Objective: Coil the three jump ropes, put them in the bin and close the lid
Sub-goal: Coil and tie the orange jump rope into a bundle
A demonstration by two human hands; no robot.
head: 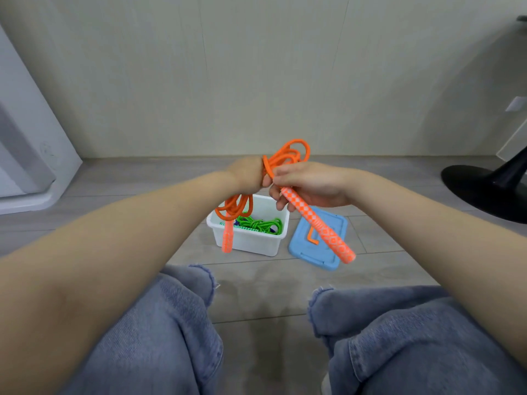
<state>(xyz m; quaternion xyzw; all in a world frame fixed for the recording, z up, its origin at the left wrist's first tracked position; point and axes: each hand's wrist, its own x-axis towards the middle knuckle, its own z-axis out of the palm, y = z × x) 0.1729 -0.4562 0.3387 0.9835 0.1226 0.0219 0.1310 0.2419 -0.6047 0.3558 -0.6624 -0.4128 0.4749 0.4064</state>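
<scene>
Nearest to us are our own knees in blue jeans [176, 332], frayed at the cuffs, with grey floor tiles [256, 283] showing between them. Far left, a white appliance or cabinet [25, 155] stands against the wall.

Moving right, our left hand [246, 175] is clenched round a bundle of the orange jump rope [288, 155]; loops stand up above the fist and more loops hang below it, with one orange patterned handle [227, 238] dangling in front of the bin's near left corner. Our forearm and these hanging loops cover part of the bin's left rim.

The white bin [251, 240] sits open on the floor beyond our knees. Inside it lies a coiled green jump rope [261, 223], with a bit of dark blue or purple beside it that we cannot make out clearly.

Our right hand [308, 186] touches the left and grasps the second orange handle [319, 223] near its top, fingers curled round it; the handle slants down to the right, crossing over the blue lid [310, 252], which lies flat on the floor just beside the bin.

Far right stands a black pedestal base [484, 189].
</scene>
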